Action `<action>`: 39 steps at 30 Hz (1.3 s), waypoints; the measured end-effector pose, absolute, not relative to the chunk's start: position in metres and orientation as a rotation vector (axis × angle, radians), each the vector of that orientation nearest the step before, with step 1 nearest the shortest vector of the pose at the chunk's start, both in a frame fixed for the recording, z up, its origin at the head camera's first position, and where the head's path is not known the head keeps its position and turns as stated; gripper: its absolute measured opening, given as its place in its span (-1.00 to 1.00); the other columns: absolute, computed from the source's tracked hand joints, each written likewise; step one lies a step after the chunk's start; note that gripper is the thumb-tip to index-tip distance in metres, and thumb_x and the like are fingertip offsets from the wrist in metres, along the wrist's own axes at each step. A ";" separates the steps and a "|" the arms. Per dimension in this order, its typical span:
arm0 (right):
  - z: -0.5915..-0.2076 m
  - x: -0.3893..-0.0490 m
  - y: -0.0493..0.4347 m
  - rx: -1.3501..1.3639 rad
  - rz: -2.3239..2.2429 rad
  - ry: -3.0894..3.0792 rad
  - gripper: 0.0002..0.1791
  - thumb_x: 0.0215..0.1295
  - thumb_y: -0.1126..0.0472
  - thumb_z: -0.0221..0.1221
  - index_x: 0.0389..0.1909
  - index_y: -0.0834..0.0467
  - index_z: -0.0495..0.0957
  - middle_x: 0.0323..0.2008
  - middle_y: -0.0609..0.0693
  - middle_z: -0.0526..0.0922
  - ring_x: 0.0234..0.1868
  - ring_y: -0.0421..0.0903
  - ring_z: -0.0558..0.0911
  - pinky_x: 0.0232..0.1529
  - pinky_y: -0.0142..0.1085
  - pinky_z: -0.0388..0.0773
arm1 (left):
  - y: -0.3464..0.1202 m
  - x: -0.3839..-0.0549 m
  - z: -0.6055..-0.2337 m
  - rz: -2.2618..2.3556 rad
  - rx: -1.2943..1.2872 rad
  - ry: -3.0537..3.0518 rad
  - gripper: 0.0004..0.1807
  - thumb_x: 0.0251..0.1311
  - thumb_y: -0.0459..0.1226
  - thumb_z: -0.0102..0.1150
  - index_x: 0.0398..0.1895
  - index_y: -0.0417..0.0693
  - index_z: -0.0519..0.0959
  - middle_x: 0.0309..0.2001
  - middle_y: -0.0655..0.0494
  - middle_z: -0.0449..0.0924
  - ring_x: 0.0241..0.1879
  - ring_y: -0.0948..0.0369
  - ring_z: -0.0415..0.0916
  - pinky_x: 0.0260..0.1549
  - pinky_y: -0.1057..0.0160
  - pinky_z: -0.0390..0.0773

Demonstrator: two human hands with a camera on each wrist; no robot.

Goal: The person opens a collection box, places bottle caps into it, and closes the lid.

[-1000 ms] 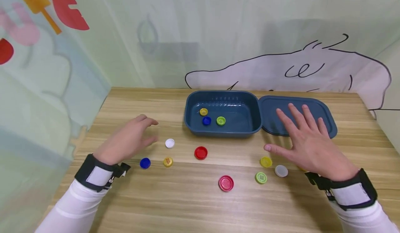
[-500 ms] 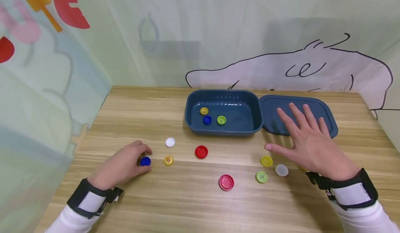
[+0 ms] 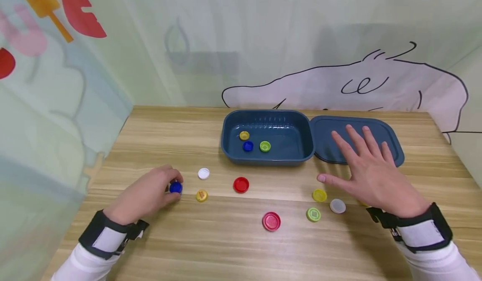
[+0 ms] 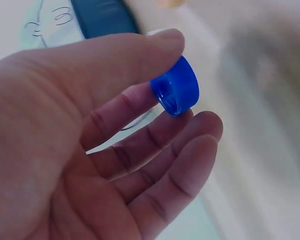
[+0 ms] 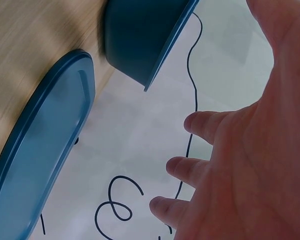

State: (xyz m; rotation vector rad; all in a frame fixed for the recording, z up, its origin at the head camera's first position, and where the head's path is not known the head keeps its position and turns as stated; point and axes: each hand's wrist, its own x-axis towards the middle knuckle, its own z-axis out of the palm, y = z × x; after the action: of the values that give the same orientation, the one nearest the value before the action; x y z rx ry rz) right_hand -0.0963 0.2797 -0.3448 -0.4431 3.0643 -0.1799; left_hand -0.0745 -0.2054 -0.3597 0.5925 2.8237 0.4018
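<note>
Between thumb and fingers my left hand [image 3: 147,195] pinches a blue bottle cap [image 4: 182,87], its hollow side partly visible in the left wrist view. In the head view that cap sits left of a white cap [image 3: 203,173] and a yellow-orange cap [image 3: 201,195]. My right hand [image 3: 376,176] is spread with fingers straight, over the near part of the blue lid [image 3: 327,134], holding nothing. Below its thumb lie a yellow cap [image 3: 319,195], a whitish cap [image 3: 337,206] and a green cap [image 3: 314,214]. Something yellow is mostly hidden under the right hand.
A dark blue box [image 3: 268,162] stands at the back middle, with a yellow cap [image 3: 244,135], a blue cap [image 3: 247,146] and a green cap [image 3: 265,146] inside. Two red caps, one nearer the box [image 3: 241,185], lie on the wooden table [image 3: 211,243]. A printed curtain [image 3: 263,29] hangs behind.
My left hand has come down and left to the blue cap on the table, pinched it and shifted it slightly up. The right hand has stayed in place.
</note>
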 end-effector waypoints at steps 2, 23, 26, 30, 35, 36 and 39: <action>-0.345 -0.096 0.280 -0.439 -0.176 3.061 0.20 -0.03 -0.64 -0.05 0.51 -0.06 -0.21 0.51 0.17 -0.34 0.39 0.14 -0.53 0.20 0.52 -0.25 | -0.200 -0.081 -0.352 0.405 0.623 2.838 -0.72 0.02 -0.22 0.39 -0.20 -0.08 0.58 -0.30 0.14 0.55 -0.34 0.25 0.46 -0.32 0.19 0.58; -0.346 -0.096 0.280 -0.450 -0.175 3.081 0.21 -0.04 -0.64 -0.05 0.51 -0.07 -0.21 0.51 0.15 -0.35 0.40 0.13 -0.51 0.20 0.51 -0.26 | -0.092 -0.155 -0.304 0.353 0.940 2.846 -0.63 0.14 -0.04 0.28 -0.07 -0.04 0.56 -0.20 0.13 0.55 -0.28 0.27 0.41 -0.18 0.23 0.57; -0.346 -0.096 0.280 -0.453 -0.176 3.087 0.21 -0.04 -0.64 -0.04 0.51 -0.07 -0.21 0.51 0.15 -0.34 0.40 0.13 -0.51 0.21 0.51 -0.26 | -0.076 -0.162 -0.307 0.343 0.934 2.839 -0.63 0.15 -0.02 0.27 -0.06 -0.02 0.57 -0.22 0.15 0.51 -0.29 0.29 0.38 -0.21 0.26 0.57; -0.346 -0.096 0.281 -0.452 -0.174 3.090 0.22 -0.05 -0.64 -0.04 0.51 -0.06 -0.20 0.51 0.17 -0.33 0.40 0.13 -0.51 0.21 0.51 -0.27 | -0.056 -0.169 -0.314 0.322 0.915 2.825 -0.61 0.17 -0.01 0.24 -0.01 0.01 0.55 -0.19 0.14 0.50 -0.28 0.29 0.37 -0.21 0.29 0.58; -0.346 -0.095 0.282 -0.451 -0.179 3.088 0.22 -0.05 -0.64 -0.04 0.51 -0.06 -0.21 0.51 0.15 -0.34 0.40 0.12 -0.52 0.21 0.50 -0.29 | -0.036 -0.175 -0.327 0.256 0.909 2.788 -0.57 0.18 0.00 0.23 0.05 0.02 0.54 -0.10 0.10 0.54 -0.21 0.28 0.41 -0.15 0.29 0.59; -0.346 -0.095 0.282 -0.450 -0.179 3.089 0.21 -0.05 -0.64 -0.04 0.51 -0.07 -0.21 0.51 0.15 -0.34 0.40 0.12 -0.52 0.21 0.50 -0.29 | -0.034 -0.176 -0.330 0.253 0.910 2.778 -0.57 0.19 -0.01 0.23 0.05 0.00 0.54 -0.08 0.09 0.54 -0.20 0.27 0.41 -0.13 0.28 0.59; -0.346 -0.095 0.282 -0.451 -0.177 3.092 0.21 -0.05 -0.64 -0.03 0.51 -0.07 -0.21 0.51 0.15 -0.34 0.40 0.13 -0.51 0.21 0.50 -0.28 | -0.029 -0.177 -0.338 0.266 0.908 2.757 -0.58 0.19 -0.03 0.24 0.04 -0.03 0.54 -0.08 0.07 0.54 -0.20 0.26 0.40 -0.10 0.24 0.59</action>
State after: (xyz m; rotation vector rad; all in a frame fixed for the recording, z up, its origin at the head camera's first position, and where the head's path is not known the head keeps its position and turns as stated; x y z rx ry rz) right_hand -0.0952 0.2823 -0.3457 -0.4506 3.0922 -0.1773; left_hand -0.1771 -0.0293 -0.3376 0.9083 2.7575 0.2657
